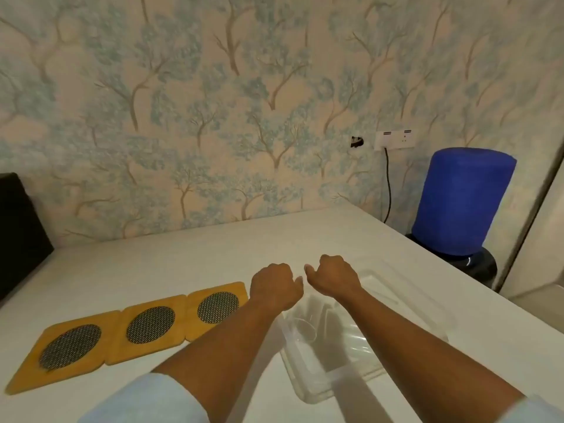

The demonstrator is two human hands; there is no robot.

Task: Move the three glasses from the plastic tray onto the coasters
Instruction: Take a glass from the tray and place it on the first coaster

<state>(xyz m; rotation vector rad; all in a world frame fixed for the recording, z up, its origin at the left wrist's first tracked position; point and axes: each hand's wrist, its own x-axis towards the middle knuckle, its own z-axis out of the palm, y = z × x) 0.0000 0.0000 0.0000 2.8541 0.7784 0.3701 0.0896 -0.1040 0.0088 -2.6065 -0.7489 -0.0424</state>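
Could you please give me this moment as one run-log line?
coasters: bare | glasses: in plastic tray | left hand, right hand: fisted, empty

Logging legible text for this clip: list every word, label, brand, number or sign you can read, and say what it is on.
No text can be read anywhere in this view.
Wall socket plate: small dark marks, too small and blurred to read.
Coasters, plastic tray, blue cover: no print visible.
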